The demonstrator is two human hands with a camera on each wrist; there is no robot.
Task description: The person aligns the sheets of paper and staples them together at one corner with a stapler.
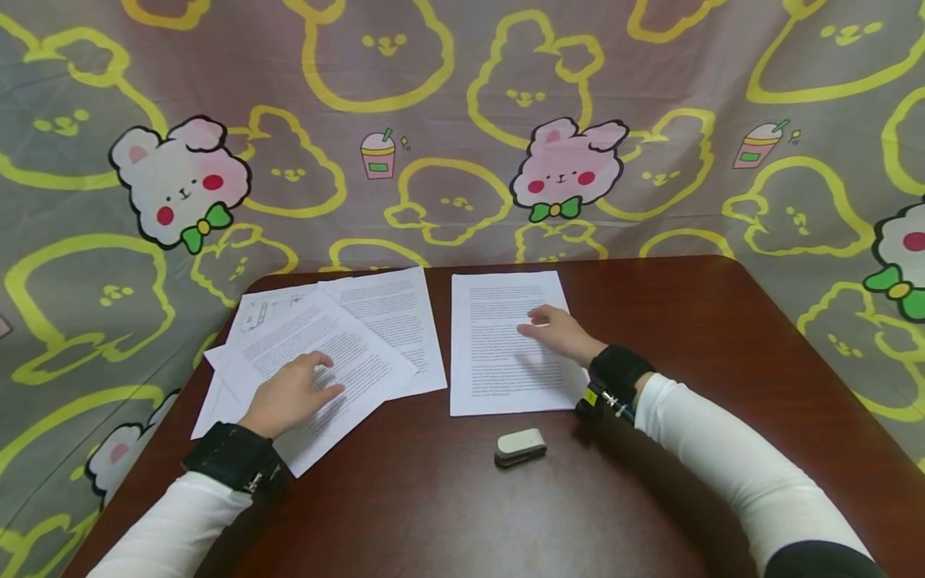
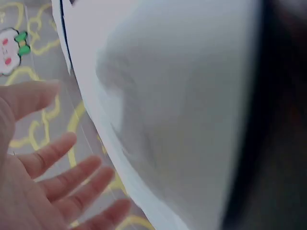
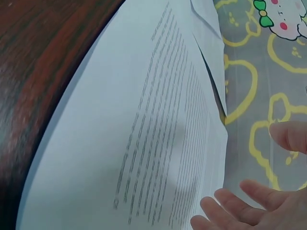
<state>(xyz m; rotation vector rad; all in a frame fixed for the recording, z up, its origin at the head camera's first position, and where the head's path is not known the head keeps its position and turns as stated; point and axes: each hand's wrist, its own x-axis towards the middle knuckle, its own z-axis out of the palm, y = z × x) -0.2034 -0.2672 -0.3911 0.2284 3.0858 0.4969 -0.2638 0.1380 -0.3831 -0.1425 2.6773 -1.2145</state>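
Note:
Over a loose printed sheet (image 1: 361, 353) on the left, my left hand (image 1: 292, 393) hovers with its fingers spread and nothing in its grasp. That sheet lies askew across other papers (image 1: 390, 305). My right hand (image 1: 564, 333) is above a neat stack of printed paper (image 1: 499, 369), fingers apart and holding nothing. The left wrist view has the fingers (image 2: 72, 179) loosely extended beside blurred white paper (image 2: 158, 96). Relaxed fingers (image 3: 235, 206) also show in the right wrist view, beside the lines of text.
A small stapler-like object (image 1: 520, 447), pale on top and dark below, lies in front of the stack. The dark brown table (image 1: 405, 498) meets a cartoon-print curtain (image 1: 448, 120) at its back and sides. One left-hand paper bears a drawing (image 1: 260, 315).

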